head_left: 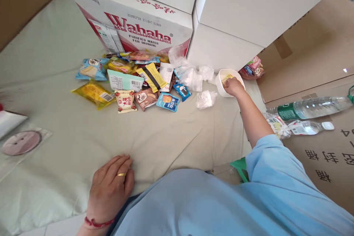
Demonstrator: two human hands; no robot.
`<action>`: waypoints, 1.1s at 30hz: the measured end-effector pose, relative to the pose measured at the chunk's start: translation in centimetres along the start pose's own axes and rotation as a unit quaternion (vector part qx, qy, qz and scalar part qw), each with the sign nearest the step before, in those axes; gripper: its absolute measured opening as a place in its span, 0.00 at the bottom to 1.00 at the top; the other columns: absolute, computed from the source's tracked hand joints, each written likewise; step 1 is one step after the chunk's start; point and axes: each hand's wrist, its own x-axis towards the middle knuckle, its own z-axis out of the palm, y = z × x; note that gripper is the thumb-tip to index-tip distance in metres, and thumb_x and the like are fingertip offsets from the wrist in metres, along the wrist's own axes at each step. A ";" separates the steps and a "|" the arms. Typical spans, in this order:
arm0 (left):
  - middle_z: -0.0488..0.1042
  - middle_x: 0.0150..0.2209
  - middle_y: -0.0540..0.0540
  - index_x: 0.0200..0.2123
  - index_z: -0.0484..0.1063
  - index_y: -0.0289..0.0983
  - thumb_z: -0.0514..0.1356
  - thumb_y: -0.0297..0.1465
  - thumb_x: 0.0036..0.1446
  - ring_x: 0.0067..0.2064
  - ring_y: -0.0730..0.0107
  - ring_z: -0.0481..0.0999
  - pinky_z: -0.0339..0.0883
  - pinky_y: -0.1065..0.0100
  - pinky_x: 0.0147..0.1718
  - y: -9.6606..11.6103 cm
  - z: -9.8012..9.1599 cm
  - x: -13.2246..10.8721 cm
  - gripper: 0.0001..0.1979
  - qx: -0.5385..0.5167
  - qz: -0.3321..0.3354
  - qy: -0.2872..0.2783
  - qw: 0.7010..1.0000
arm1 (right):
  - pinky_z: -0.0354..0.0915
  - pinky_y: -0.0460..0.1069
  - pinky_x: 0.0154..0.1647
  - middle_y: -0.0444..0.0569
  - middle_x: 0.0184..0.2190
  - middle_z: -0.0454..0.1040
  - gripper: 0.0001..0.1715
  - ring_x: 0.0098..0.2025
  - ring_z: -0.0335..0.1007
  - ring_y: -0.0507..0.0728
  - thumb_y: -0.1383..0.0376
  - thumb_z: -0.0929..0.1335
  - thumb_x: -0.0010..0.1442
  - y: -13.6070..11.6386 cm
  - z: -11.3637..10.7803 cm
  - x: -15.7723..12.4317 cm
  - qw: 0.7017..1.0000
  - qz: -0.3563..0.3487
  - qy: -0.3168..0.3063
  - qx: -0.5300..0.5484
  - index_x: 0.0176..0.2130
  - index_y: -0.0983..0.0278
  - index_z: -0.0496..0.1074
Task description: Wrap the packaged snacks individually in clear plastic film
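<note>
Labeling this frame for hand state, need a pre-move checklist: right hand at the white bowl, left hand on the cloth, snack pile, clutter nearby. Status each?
1. Right hand at the white bowl: ok, fingers are over its rim, inside it.
2. Right hand's grip: cannot tell, something yellowish lies under the fingers, but whether it is held is hidden.
3. Left hand free: ok, it lies flat on the green cloth, holding nothing.
4. Bowl upright: ok, it sits level on the cloth by the white box.
5. Snack packets apart from the bowl: ok, crumpled clear wrappers lie between.
6. Water bottles clear of the forearm: ok, lying off to its right.
</note>
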 end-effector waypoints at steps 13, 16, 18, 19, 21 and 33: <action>0.81 0.46 0.36 0.48 0.72 0.34 0.60 0.18 0.60 0.49 0.48 0.82 0.73 0.52 0.48 -0.1 0.0 0.0 0.14 0.010 0.016 0.000 1.000 | 0.65 0.47 0.29 0.44 0.21 0.71 0.02 0.26 0.70 0.54 0.72 0.72 0.54 3.4 -1.3 1.7 0.979 0.053 0.019 0.197 0.31 0.66 0.76; 0.81 0.46 0.37 0.48 0.72 0.35 0.60 0.18 0.60 0.49 0.48 0.82 0.73 0.52 0.48 -0.1 0.0 0.1 0.14 0.013 0.021 0.000 1.000 | 0.67 0.48 0.34 0.47 0.22 0.73 0.04 0.30 0.73 0.57 0.73 0.72 0.51 2.0 0.1 1.9 0.984 0.053 0.030 0.165 0.29 0.65 0.76; 0.81 0.45 0.37 0.48 0.72 0.35 0.60 0.18 0.60 0.48 0.48 0.82 0.73 0.52 0.48 0.0 0.0 0.1 0.14 0.012 0.019 0.002 1.000 | 0.68 0.51 0.40 0.52 0.29 0.77 0.06 0.37 0.76 0.61 0.73 0.71 0.52 1.1 0.9 1.7 0.987 0.055 0.057 0.138 0.32 0.65 0.78; 0.81 0.45 0.37 0.48 0.72 0.35 0.60 0.18 0.60 0.48 0.48 0.82 0.73 0.52 0.48 0.0 -0.1 0.2 0.14 0.010 0.016 0.002 1.000 | 0.68 0.52 0.44 0.55 0.32 0.79 0.07 0.41 0.76 0.63 0.73 0.71 0.53 0.9 1.2 1.6 0.988 0.056 0.070 0.127 0.34 0.65 0.79; 0.81 0.45 0.37 0.48 0.72 0.35 0.61 0.19 0.60 0.48 0.48 0.82 0.73 0.52 0.48 0.1 -0.1 0.2 0.13 0.010 0.013 0.003 1.000 | 0.67 0.55 0.48 0.58 0.39 0.81 0.11 0.46 0.76 0.66 0.71 0.69 0.56 1.1 1.6 1.3 0.988 0.053 0.098 0.108 0.39 0.65 0.80; 0.82 0.45 0.38 0.48 0.72 0.36 0.61 0.20 0.61 0.48 0.48 0.82 0.73 0.52 0.48 -0.1 0.2 -0.1 0.14 0.011 0.009 0.006 1.000 | 0.69 0.56 0.56 0.56 0.46 0.79 0.21 0.46 0.75 0.62 0.69 0.68 0.58 5.7 2.7 2.3 0.977 0.031 0.158 0.139 0.49 0.66 0.82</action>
